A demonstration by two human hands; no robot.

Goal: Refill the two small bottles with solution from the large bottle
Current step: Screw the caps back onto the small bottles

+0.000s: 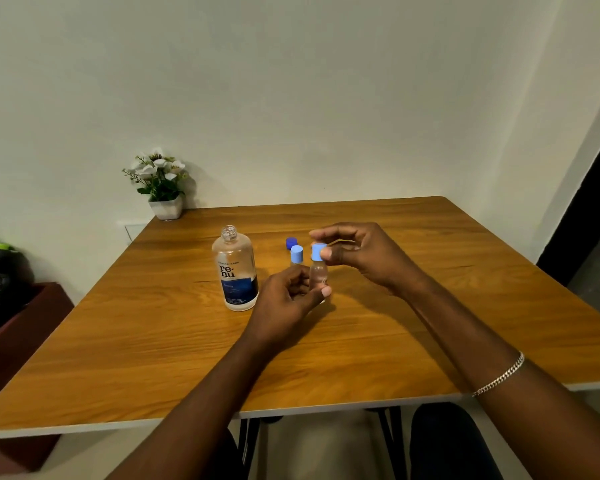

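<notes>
The left hand (pixel 288 299) grasps the small bottle (pixel 318 275) upright by its body, while the right hand (pixel 357 252) pinches its light-blue cap (pixel 318 251) directly above, along the bottle's vertical axis.

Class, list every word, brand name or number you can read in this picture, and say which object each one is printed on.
"re-nu": large dark letters on the label of the large bottle.
Small line above "re-nu" on that label: too blurred to read.
Print on the label's dark blue lower part: too small and blurred to read.
Small bottle held in the left hand: a faint mark, not readable.
No other text shows.
</notes>
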